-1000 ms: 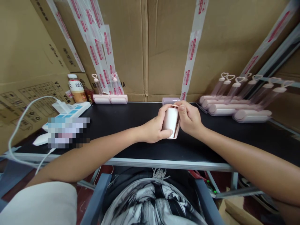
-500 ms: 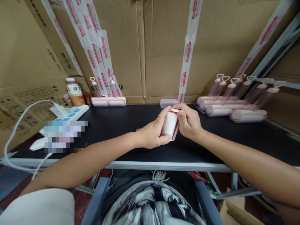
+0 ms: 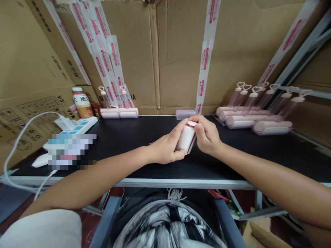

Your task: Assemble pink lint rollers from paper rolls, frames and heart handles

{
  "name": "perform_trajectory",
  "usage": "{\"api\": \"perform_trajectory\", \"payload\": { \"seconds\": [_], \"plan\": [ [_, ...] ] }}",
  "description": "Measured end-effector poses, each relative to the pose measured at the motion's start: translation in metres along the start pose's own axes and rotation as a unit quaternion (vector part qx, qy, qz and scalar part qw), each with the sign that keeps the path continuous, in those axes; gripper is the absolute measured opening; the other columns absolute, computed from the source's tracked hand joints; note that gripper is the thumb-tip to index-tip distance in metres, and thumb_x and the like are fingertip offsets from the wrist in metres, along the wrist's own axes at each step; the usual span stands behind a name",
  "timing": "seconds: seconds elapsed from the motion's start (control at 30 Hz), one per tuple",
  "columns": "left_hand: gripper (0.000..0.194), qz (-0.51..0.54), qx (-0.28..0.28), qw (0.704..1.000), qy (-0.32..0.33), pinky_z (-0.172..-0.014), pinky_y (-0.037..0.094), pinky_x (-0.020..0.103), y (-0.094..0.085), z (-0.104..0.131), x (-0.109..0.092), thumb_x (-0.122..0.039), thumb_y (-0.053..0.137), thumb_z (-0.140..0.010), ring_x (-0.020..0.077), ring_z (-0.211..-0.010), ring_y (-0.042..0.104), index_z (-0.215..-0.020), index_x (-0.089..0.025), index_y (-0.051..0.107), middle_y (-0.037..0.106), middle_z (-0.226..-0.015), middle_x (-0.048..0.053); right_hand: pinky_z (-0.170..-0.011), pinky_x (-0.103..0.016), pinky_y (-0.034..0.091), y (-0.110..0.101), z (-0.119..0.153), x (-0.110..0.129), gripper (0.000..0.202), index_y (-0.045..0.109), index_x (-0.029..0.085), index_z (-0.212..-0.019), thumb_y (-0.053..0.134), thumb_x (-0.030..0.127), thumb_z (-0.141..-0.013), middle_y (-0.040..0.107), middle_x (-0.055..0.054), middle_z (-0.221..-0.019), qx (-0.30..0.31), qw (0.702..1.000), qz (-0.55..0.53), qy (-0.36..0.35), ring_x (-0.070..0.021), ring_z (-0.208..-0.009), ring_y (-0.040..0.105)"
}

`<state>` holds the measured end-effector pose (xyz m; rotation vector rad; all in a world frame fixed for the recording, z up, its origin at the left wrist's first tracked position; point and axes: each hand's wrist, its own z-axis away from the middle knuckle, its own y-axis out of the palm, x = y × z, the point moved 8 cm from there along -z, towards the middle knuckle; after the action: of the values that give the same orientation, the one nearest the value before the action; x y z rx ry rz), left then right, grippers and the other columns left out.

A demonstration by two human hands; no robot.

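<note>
Above the black tabletop, a white roll (image 3: 185, 137) that looks like a lint roller's is held tilted between both hands. My left hand (image 3: 168, 146) is closed around its left side, with fingers at the upper end and at the lower end. A pale pink end piece (image 3: 192, 123) sits at the top of the roll. My right hand (image 3: 207, 135) grips there, fingers bent over the top and thumb pressed beside it. Along the roll's right side shows a strip of pinkish casing, partly hidden by the right hand.
Several pink rollers (image 3: 240, 121) with clear, heart-topped handles stand at the right back; two similar rollers (image 3: 128, 113) stand at the left back. A translucent pink cover (image 3: 185, 114) lies behind my hands. A power strip (image 3: 84, 124), cable and drink bottle (image 3: 82, 103) are at left.
The hands and roll stay nearly in place. The pink end piece shows slightly more tilted at the top, and the whole view has shifted a little.
</note>
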<state>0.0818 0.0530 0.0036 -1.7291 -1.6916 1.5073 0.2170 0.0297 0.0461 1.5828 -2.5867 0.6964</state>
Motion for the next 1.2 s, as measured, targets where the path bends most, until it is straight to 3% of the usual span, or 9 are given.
{"api": "perform_trajectory", "payload": {
  "seconds": [0.17, 0.33, 0.43, 0.57, 0.77, 0.87, 0.97, 1.1, 1.2],
  "plan": [
    [0.118, 0.008, -0.003, 1.000, 0.010, -0.099, 0.055, 0.048, 0.000, 0.000, -0.002, -0.030, 0.069, -0.084, 0.0374, -0.125, 0.065, -0.170, -0.027, -0.012, 0.030, -0.170, 0.025, -0.073, -0.033, 0.052, 0.001, 0.001, -0.002, 0.043, 0.064, 0.022, -0.109, 0.033, 0.053, -0.113, 0.070, -0.006, -0.094, 0.002, 1.000, -0.004, 0.010, -0.0190, -0.080, 0.066],
    [0.117, 0.018, -0.002, 1.000, 0.016, -0.109, 0.051, 0.052, 0.000, -0.001, -0.004, -0.030, 0.068, -0.085, 0.0418, -0.143, 0.053, -0.170, -0.025, -0.013, 0.022, -0.175, 0.024, -0.074, -0.033, 0.051, 0.001, 0.001, -0.003, 0.043, 0.064, 0.022, -0.109, 0.033, 0.052, -0.113, 0.070, -0.006, -0.095, 0.002, 1.000, -0.004, 0.011, -0.0191, -0.082, 0.066],
    [0.117, 0.024, -0.002, 1.000, 0.014, -0.113, 0.048, 0.054, -0.001, -0.001, -0.006, -0.029, 0.068, -0.085, 0.0426, -0.148, 0.048, -0.171, -0.024, -0.011, 0.024, -0.174, 0.024, -0.075, -0.034, 0.052, 0.001, 0.001, -0.004, 0.042, 0.064, 0.023, -0.109, 0.034, 0.051, -0.113, 0.071, -0.006, -0.096, 0.002, 1.000, -0.013, 0.015, -0.0196, -0.083, 0.066],
    [0.117, 0.029, 0.004, 1.000, 0.005, -0.112, 0.049, 0.052, -0.001, -0.001, -0.007, -0.027, 0.070, -0.083, 0.0416, -0.145, 0.051, -0.171, -0.024, -0.009, 0.033, -0.170, 0.023, -0.074, -0.034, 0.052, 0.001, 0.002, -0.005, 0.038, 0.065, 0.024, -0.108, 0.035, 0.047, -0.113, 0.071, -0.005, -0.095, -0.002, 0.999, -0.027, 0.027, -0.0195, -0.082, 0.067],
    [0.112, 0.084, -0.017, 0.996, -0.026, -0.102, 0.055, 0.050, -0.004, -0.001, 0.003, -0.028, 0.073, -0.082, 0.0338, -0.123, 0.066, -0.171, -0.031, 0.004, 0.043, -0.163, 0.020, -0.072, -0.035, 0.053, 0.001, 0.001, -0.013, 0.037, 0.065, 0.024, -0.108, 0.040, 0.051, -0.112, 0.071, -0.005, -0.093, -0.002, 0.997, -0.036, 0.072, -0.0198, -0.080, 0.067],
    [0.107, 0.173, -0.055, 0.983, -0.023, -0.099, 0.056, 0.047, -0.016, -0.004, 0.015, -0.028, 0.073, -0.081, 0.0298, -0.119, 0.067, -0.168, -0.033, 0.012, 0.053, -0.153, 0.016, -0.058, -0.032, 0.052, 0.001, 0.001, -0.028, 0.039, 0.063, 0.025, -0.114, 0.044, 0.059, -0.109, 0.067, -0.004, -0.089, -0.010, 0.986, -0.099, 0.133, -0.0179, -0.068, 0.064],
    [0.111, 0.260, -0.098, 0.960, -0.033, -0.094, 0.057, 0.045, -0.035, -0.007, 0.035, -0.030, 0.075, -0.077, 0.0283, -0.113, 0.067, -0.167, -0.032, 0.010, 0.058, -0.143, 0.015, -0.049, -0.029, 0.051, 0.001, 0.003, -0.044, 0.040, 0.059, 0.027, -0.124, 0.048, 0.061, -0.107, 0.066, -0.003, -0.096, -0.013, 0.973, -0.156, 0.171, -0.0163, -0.065, 0.064],
    [0.103, 0.317, -0.181, 0.926, -0.095, -0.096, 0.056, 0.042, -0.067, -0.006, 0.060, -0.026, 0.071, -0.068, 0.0251, -0.110, 0.065, -0.159, -0.031, 0.024, 0.061, -0.138, 0.009, -0.068, -0.034, 0.058, 0.004, 0.002, -0.054, 0.034, 0.066, 0.023, -0.116, 0.052, 0.053, -0.107, 0.070, -0.005, -0.098, 0.036, 0.988, -0.057, 0.140, -0.0189, -0.077, 0.068],
    [0.081, 0.360, -0.236, 0.887, -0.169, -0.090, 0.059, 0.043, -0.080, 0.000, 0.073, -0.029, 0.063, -0.069, 0.0234, -0.101, 0.066, -0.146, -0.028, 0.039, 0.063, -0.129, 0.006, -0.087, -0.042, 0.057, 0.025, 0.005, -0.044, 0.031, 0.070, 0.020, -0.111, 0.053, 0.046, -0.107, 0.073, -0.010, -0.104, 0.138, 0.988, 0.011, 0.062, -0.0243, -0.094, 0.070]
  ]
}}
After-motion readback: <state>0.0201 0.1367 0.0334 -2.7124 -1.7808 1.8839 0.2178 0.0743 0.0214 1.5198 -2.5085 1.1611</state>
